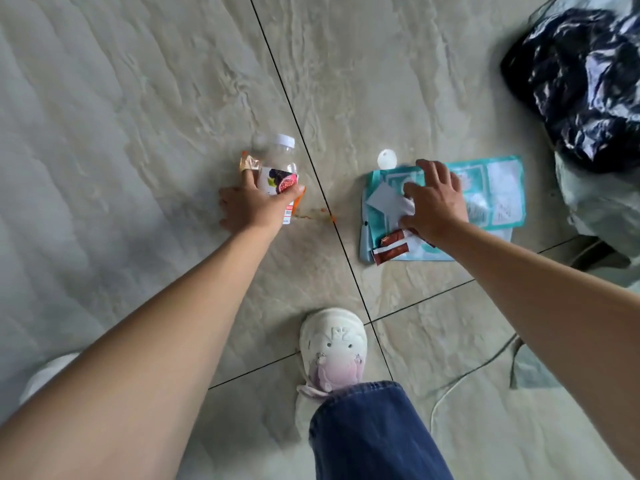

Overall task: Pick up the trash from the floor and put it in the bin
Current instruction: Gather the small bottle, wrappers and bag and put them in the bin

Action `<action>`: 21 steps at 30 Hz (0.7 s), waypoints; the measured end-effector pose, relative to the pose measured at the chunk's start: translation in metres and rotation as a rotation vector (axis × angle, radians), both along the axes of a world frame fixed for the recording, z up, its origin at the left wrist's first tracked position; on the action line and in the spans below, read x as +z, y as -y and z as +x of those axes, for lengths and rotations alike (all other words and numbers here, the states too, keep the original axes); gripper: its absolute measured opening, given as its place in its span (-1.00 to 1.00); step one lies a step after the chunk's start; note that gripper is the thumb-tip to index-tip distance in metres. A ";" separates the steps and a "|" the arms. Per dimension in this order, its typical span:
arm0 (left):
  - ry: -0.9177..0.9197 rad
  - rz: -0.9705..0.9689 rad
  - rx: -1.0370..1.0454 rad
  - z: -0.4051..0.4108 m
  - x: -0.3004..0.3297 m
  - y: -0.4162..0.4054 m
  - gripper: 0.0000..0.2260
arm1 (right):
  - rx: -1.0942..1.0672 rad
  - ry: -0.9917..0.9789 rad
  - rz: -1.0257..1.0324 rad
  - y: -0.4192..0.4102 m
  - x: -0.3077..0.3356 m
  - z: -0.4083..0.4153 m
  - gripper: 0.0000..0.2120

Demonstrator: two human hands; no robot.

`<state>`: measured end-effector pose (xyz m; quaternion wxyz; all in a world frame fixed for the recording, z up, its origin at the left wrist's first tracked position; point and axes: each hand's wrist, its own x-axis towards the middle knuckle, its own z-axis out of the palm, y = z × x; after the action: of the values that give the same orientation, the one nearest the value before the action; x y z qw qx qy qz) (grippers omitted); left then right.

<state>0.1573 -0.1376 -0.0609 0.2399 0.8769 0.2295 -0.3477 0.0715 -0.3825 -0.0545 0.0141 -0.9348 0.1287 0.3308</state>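
Note:
A clear plastic bottle [277,164] with a white cap and a fruit label lies on the tiled floor; my left hand [251,206] is wrapped around its lower half, with an orange wrapper [249,163] pressed beside it. My right hand [434,202] rests on a teal plastic package [491,192], fingers curled around white paper scraps [389,202]. Two small brown sachets [391,247] lie at the package's near edge. A round white lid [387,158] sits just beyond the package. The bin with its black liner bag [588,84] stands at the upper right.
My white shoe [334,344] and blue jeans leg [370,434] stand on the tiles in front of me; another shoe [48,372] shows at the left edge. A thin white cord [460,382] trails on the floor at the right. Small orange crumbs [322,211] mark the tile seam.

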 end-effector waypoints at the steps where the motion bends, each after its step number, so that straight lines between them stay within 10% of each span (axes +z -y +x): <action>1: -0.006 -0.023 -0.003 0.001 0.000 -0.002 -0.20 | -0.027 0.000 -0.010 0.000 -0.002 0.001 -0.47; 6: 0.036 -0.092 0.021 0.002 0.005 -0.012 -0.21 | -0.111 -0.014 -0.027 -0.010 -0.005 0.002 -0.19; 11: -0.037 -0.128 0.090 0.011 0.011 -0.034 0.17 | -0.230 -0.096 -0.022 -0.027 -0.008 0.008 -0.48; 21: -0.051 -0.327 0.068 0.035 0.040 -0.084 -0.52 | -0.470 -0.020 0.175 -0.062 0.020 0.027 -0.78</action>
<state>0.1925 -0.0539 -0.0208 0.3852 0.8086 0.2053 -0.3944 0.0984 -0.3202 -0.0342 0.1704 -0.8712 0.3133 0.3374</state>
